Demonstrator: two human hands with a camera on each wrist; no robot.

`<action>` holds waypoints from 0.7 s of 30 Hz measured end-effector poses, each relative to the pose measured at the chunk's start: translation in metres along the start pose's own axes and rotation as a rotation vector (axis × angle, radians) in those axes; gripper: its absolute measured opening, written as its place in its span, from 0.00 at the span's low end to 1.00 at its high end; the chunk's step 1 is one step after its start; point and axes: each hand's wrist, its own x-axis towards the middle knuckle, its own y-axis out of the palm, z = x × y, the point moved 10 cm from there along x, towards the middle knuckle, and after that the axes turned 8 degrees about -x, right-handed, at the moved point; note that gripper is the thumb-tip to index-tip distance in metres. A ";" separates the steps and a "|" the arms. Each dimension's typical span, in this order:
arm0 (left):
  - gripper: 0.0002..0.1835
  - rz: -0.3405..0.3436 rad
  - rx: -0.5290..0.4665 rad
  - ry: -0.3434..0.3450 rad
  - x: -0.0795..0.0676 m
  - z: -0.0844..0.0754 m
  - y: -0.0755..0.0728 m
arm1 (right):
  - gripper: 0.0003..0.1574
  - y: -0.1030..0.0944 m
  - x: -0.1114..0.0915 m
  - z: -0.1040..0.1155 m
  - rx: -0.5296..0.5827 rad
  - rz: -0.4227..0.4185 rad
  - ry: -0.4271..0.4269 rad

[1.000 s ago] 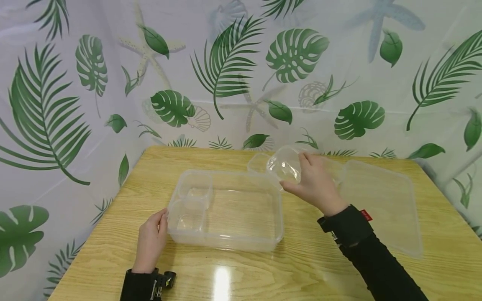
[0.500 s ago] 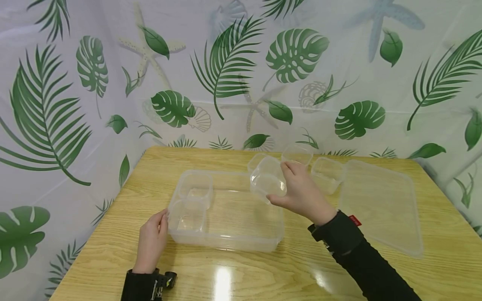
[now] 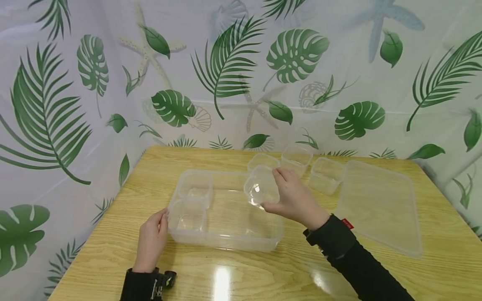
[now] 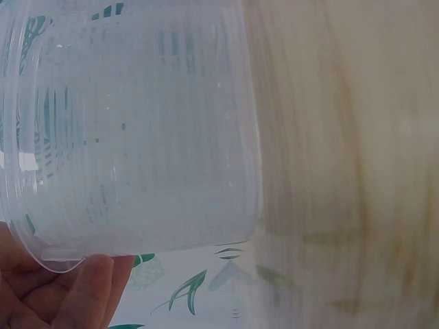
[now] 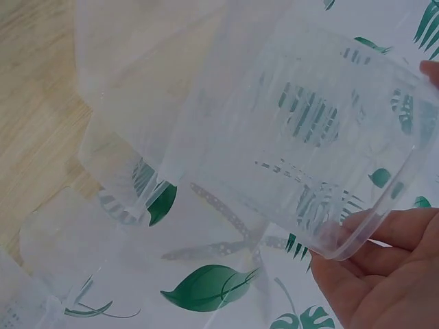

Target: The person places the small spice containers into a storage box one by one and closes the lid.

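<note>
My left hand (image 3: 150, 240) grips the left rim of a large clear plastic box (image 3: 244, 243), its fingers curled at the corner edge in the left wrist view. Two small clear containers, a rear one (image 3: 196, 186) and a front one (image 3: 190, 217), sit side by side in the box's left end. Above the right part of the box, my right hand (image 3: 299, 202) holds another small clear container (image 3: 259, 186) by its rim, tilted. The right wrist view shows that container's ribbed wall (image 5: 309, 130) close up, with fingers (image 5: 405, 229) at its edge.
Behind the box stand three more small clear containers: a left one (image 3: 261, 158), a middle one (image 3: 297, 155) and a right one (image 3: 326, 173). A large translucent lid (image 3: 380, 205) lies flat at the right of the wooden table (image 3: 180, 276). A leaf-print curtain (image 3: 233, 133) hangs behind.
My right hand has carried the small container left and toward me, from near the back containers to over the box's right part. The left hand stays on the box rim.
</note>
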 end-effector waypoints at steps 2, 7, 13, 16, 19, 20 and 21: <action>0.16 0.001 -0.001 -0.001 0.000 0.000 0.000 | 0.54 0.000 0.000 0.002 -0.009 -0.005 -0.010; 0.16 0.001 0.002 -0.004 0.000 0.001 0.000 | 0.55 0.006 0.001 0.007 0.005 0.020 -0.023; 0.16 0.003 -0.001 -0.011 0.000 0.003 0.001 | 0.54 0.026 -0.003 0.014 0.046 0.097 -0.044; 0.16 0.001 -0.001 -0.007 0.000 0.003 0.001 | 0.53 0.035 -0.005 0.015 0.065 0.123 -0.047; 0.16 0.003 -0.003 -0.008 0.000 0.003 0.001 | 0.53 0.043 -0.007 0.015 0.081 0.146 -0.043; 0.16 0.003 -0.004 -0.009 0.000 0.003 0.001 | 0.53 0.045 -0.007 0.015 0.083 0.153 -0.041; 0.16 0.005 -0.005 -0.011 0.000 0.003 0.001 | 0.53 0.047 -0.007 0.014 0.085 0.160 -0.038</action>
